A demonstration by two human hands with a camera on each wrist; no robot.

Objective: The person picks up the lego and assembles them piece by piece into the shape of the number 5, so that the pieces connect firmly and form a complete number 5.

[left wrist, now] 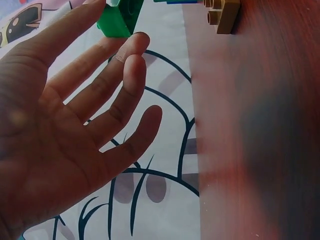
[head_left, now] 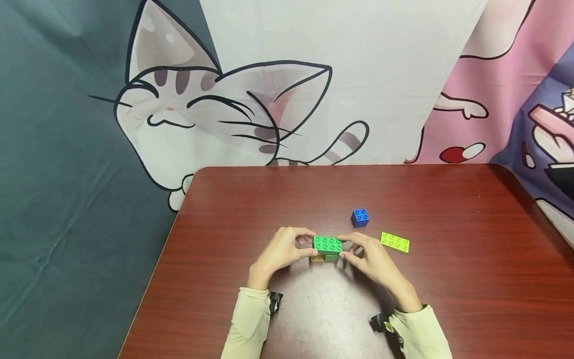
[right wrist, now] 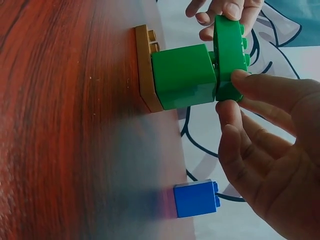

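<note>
A bright green eight-stud brick is held level between both hands. My left hand pinches its left end between thumb and fingertip, the other fingers spread loosely in the left wrist view. At the right end, my right hand grips it with thumb and fingers. Directly beneath is a taller green block, standing on one end of a brown flat brick on the table. In the right wrist view, a stud of the taller block shows in the narrow gap under the held brick.
Behind the right hand sits a blue four-stud block. A lime green flat brick lies to the right of that hand. The reddish-brown table ends at a cloth backdrop with a cartoon cat.
</note>
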